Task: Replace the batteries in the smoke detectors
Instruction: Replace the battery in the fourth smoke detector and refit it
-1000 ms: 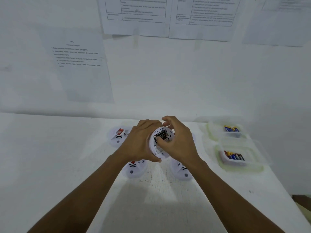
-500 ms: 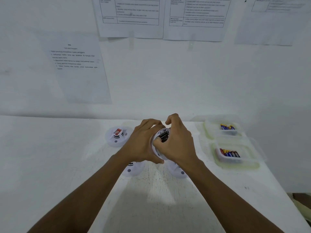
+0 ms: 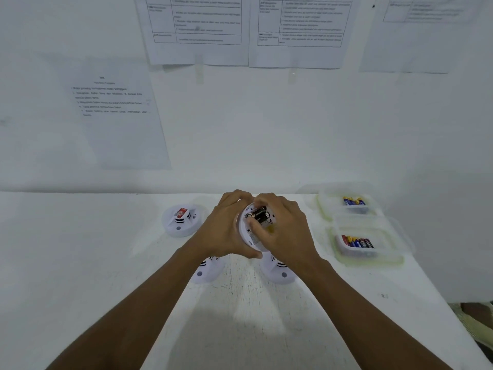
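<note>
**A:** White counter (image 3: pixel 80 263) against a white wall, printed sheets (image 3: pixel 197 28) taped above. And the job's piece?

**B:** Held detector (image 3: pixel 248 236), lifted above mid-counter, underside tilted toward the viewer, batteries (image 3: pixel 257 215) showing in the open bay. Left hand (image 3: pixel 226 231) wrapped round the rim, fingers curled tight. Right hand (image 3: pixel 286 228) over the bay, fingers bent, tips and thumb pinching at the batteries.

**A:** Risks from here?

**B:** Probably a battery springing loose on a jerky pull and rolling away. Or one seated the wrong way round, with polarity marks too small to read. Also a slackened left grip, dropping the shell onto the near-left detector (image 3: pixel 206 272) or the near-right detector (image 3: pixel 278 273), both just below the hands.

**A:** Room to move?

**B:** Plenty on the left, out past the far-left detector (image 3: pixel 181 222). Tighter on the right: two stocked tubs, far tub (image 3: pixel 322 208) and near tub (image 3: pixel 378 260), close to the counter's right edge. Best to reach for them low and slow, keeping the elbow clear of that edge.
</note>
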